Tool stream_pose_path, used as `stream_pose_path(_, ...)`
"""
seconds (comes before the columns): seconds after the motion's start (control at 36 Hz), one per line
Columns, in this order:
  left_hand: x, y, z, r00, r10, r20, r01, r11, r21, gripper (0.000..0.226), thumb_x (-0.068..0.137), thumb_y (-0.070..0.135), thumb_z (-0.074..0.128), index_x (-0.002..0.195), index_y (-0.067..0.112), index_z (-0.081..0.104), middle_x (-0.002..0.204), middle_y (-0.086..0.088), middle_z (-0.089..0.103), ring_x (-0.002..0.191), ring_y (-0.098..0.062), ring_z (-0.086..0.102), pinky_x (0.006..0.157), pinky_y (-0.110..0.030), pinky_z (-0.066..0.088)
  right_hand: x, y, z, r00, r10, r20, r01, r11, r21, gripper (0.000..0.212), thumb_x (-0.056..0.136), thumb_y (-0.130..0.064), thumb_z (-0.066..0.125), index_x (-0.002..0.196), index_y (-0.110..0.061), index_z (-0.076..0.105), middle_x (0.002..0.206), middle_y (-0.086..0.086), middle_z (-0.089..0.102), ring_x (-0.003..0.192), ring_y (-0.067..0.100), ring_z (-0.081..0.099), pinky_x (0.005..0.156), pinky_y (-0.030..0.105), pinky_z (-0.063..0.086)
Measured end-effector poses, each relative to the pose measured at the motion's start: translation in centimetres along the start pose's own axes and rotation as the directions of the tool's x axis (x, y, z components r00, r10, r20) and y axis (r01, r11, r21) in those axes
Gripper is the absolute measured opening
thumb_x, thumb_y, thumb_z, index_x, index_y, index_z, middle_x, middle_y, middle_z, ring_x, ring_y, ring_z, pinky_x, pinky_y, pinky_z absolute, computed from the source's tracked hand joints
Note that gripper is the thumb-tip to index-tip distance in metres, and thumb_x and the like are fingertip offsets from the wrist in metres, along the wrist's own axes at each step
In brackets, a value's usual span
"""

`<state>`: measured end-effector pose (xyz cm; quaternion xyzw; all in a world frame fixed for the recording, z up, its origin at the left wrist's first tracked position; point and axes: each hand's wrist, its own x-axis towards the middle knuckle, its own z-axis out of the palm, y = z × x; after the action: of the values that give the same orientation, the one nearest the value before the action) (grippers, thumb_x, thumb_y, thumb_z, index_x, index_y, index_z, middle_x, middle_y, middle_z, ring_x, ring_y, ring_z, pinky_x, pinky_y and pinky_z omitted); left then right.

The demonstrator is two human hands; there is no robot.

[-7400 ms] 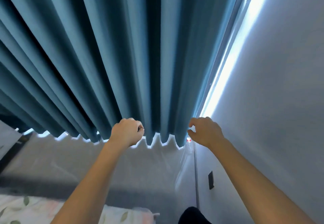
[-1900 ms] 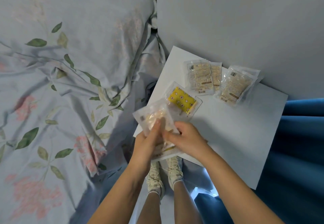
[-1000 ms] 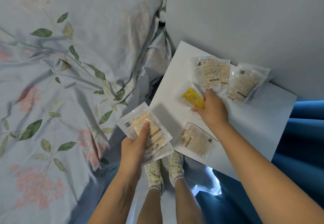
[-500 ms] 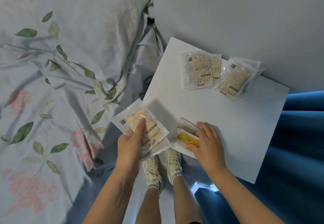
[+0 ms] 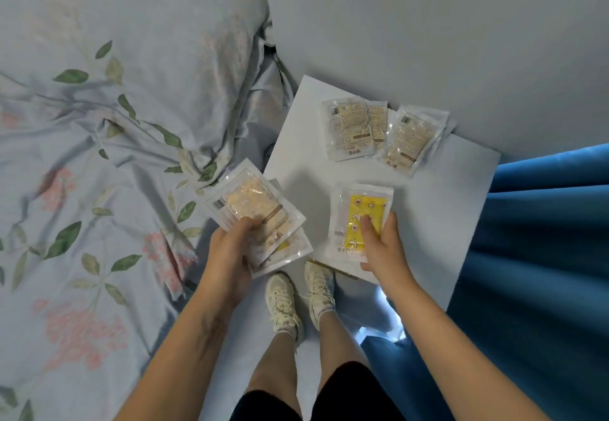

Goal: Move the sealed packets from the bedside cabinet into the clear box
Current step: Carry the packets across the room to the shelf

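Two packet lots are held: a stack [image 5: 253, 219] gripped in the left hand [image 5: 230, 255], a yellow packet [image 5: 361, 219] pinched by the right hand [image 5: 384, 249]. Remaining packets [image 5: 379, 130] lie at the tabletop's [image 5: 445, 196] far edge. Stacking neatly before collecting these is advised.

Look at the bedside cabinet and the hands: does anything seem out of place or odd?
Nothing looks damaged or spilled. The packets by the wall lie overlapped and askew on the cabinet, and the clear box is nowhere in view.
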<state>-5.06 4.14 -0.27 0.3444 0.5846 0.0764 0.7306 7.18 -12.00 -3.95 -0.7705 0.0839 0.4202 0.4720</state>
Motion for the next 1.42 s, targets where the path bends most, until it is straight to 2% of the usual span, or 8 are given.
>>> stream_pose_path(0.08,-3.0,2.4,0.2,0.995,0.055,0.08,-0.057,0.998,0.017,0.02,0.09,-0.005,0.049,0.092,0.007,0.065,0.077,-0.003,0.074,0.071,-0.018,0.071,0.065,-0.032,0.059,-2.9,-3.6,-1.3,1.0,0.004,0.016,-0.005,0.996,0.084,0.026,0.099,-0.033,0.044,0.124,-0.034,0.037,0.12,-0.01,0.054,0.095,0.009,0.058,0.059,0.027,0.046)
stream_pose_path(0.28,-11.0,7.9,0.2,0.965,0.159,0.21,-0.17,0.985,0.039,0.027,0.075,0.012,0.064,0.101,0.008,0.066,0.093,-0.008,0.075,0.083,-0.022,0.072,0.075,-0.033,0.059,-11.2,-11.8,-3.6,0.987,-0.154,0.036,0.148,0.98,0.132,0.037,0.095,-0.031,0.052,0.13,-0.034,0.041,0.106,-0.023,0.058,0.089,-0.001,0.059,0.053,0.017,0.047)
stream_pose_path(0.44,-18.5,11.4,-0.7,0.935,0.283,0.213,-0.303,0.95,0.07,0.02,0.085,0.008,0.058,0.104,0.006,0.066,0.095,-0.009,0.075,0.083,-0.022,0.073,0.064,-0.026,0.059,-17.4,-16.6,-5.0,0.958,-0.275,0.082,0.259,0.951,0.169,0.035,0.091,-0.036,0.057,0.124,-0.041,0.049,0.105,-0.02,0.066,0.087,0.003,0.068,0.053,0.016,0.049)
stream_pose_path(0.69,-27.9,13.6,-4.8,0.898,0.439,-0.015,-0.44,0.897,-0.044,0.008,0.087,0.002,0.058,0.093,0.003,0.063,0.062,0.002,0.071,0.049,-0.007,0.064,0.039,-0.011,0.042,-24.8,-21.2,-2.8,0.831,-0.449,0.328,0.451,0.89,0.074,0.018,0.088,-0.029,0.061,0.105,-0.035,0.061,0.095,-0.02,0.071,0.088,0.001,0.069,0.067,0.017,0.056)
stream_pose_path(0.97,-36.9,10.2,-13.7,0.848,0.385,-0.365,-0.464,0.871,-0.16,0.028,0.069,0.019,0.076,0.096,0.015,0.07,0.088,-0.006,0.076,0.073,-0.022,0.072,0.051,-0.024,0.052,-32.4,-22.5,4.2,0.669,-0.431,0.605,0.51,0.859,0.048,0.024,0.085,-0.031,0.063,0.109,-0.031,0.06,0.099,-0.013,0.072,0.089,0.007,0.071,0.066,0.021,0.057)
stream_pose_path(1.08,-40.2,7.0,-16.9,0.827,0.31,-0.468,-0.463,0.848,-0.257,0.023,0.068,0.016,0.079,0.091,0.017,0.074,0.098,-0.011,0.075,0.087,-0.028,0.072,0.078,-0.04,0.055,-36.1,-21.2,7.3,0.6,-0.405,0.69,0.519,0.853,0.049,0.026,0.085,-0.032,0.063,0.11,-0.031,0.06,0.101,-0.011,0.072,0.09,0.008,0.071,0.072,0.026,0.058)
stream_pose_path(1.22,-44.8,2.4,-21.1,0.776,0.27,-0.571,-0.508,0.804,-0.31,0.035,0.066,0.015,0.079,0.099,0.014,0.07,0.095,-0.007,0.075,0.085,-0.022,0.072,0.068,-0.029,0.057,-41.4,-18.0,10.8,0.499,-0.364,0.786,0.559,0.828,0.029,0.027,0.082,-0.034,0.063,0.109,-0.031,0.061,0.105,-0.006,0.072,0.092,0.009,0.07,0.076,0.029,0.057)
stream_pose_path(1.42,-53.1,-6.1,-28.3,0.689,0.15,-0.709,-0.548,0.748,-0.375,0.029,0.067,0.026,0.065,0.093,0.019,0.072,0.095,-0.007,0.075,0.084,-0.024,0.072,0.076,-0.041,0.053,-51.4,-10.7,15.1,0.355,-0.26,0.898,0.614,0.789,-0.014,0.024,0.073,-0.041,0.063,0.095,-0.033,0.063,0.094,-0.008,0.074,0.086,0.012,0.072,0.074,0.031,0.056)
